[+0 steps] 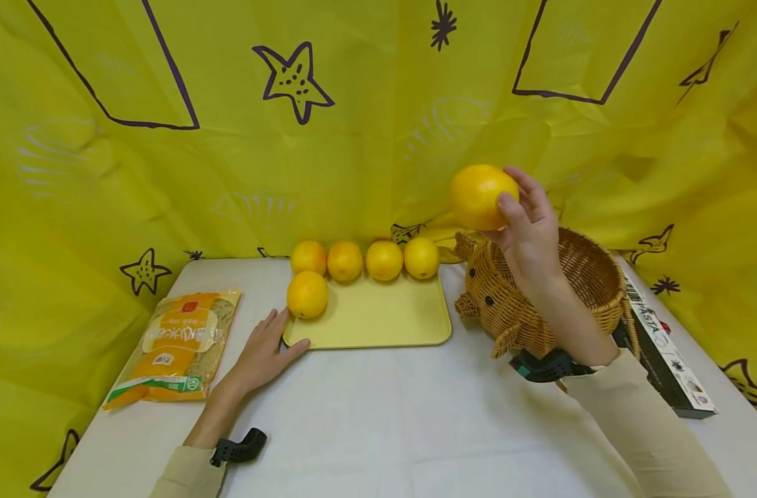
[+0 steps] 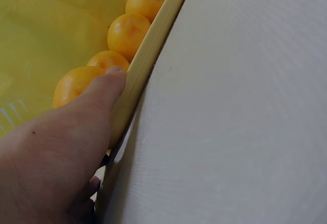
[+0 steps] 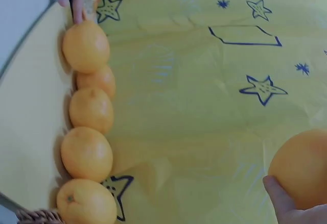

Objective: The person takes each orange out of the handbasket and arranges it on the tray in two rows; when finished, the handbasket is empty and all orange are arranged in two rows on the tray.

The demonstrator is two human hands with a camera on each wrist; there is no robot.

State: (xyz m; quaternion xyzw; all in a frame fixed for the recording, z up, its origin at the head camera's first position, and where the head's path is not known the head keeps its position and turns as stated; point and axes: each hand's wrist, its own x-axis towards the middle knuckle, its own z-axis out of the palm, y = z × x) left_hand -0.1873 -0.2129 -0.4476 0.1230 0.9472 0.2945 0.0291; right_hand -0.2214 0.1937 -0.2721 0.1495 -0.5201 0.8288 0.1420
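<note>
Held up in front of the yellow cloth, an orange (image 1: pixel 483 196) is gripped between the thumb and fingers of my right hand (image 1: pixel 531 238), above a pig-shaped wicker basket (image 1: pixel 509 311). The right wrist view shows that orange (image 3: pixel 302 170) at its lower right, with one fingertip on it. My left hand (image 1: pixel 263 353) rests at the near left corner of a pale yellow tray (image 1: pixel 385 321), its thumb by the front rim. On the tray, several oranges (image 1: pixel 384 261) line the back edge, and one orange (image 1: pixel 307 294) sits in front at the left.
An orange-and-clear food packet (image 1: pixel 176 342) lies on the white table (image 1: pixel 378 429) at the left. Right of the basket is a black and white pasta box (image 1: pixel 671 353), partly hidden. Yellow cloth (image 1: pixel 366 152) hangs behind the table and along its sides.
</note>
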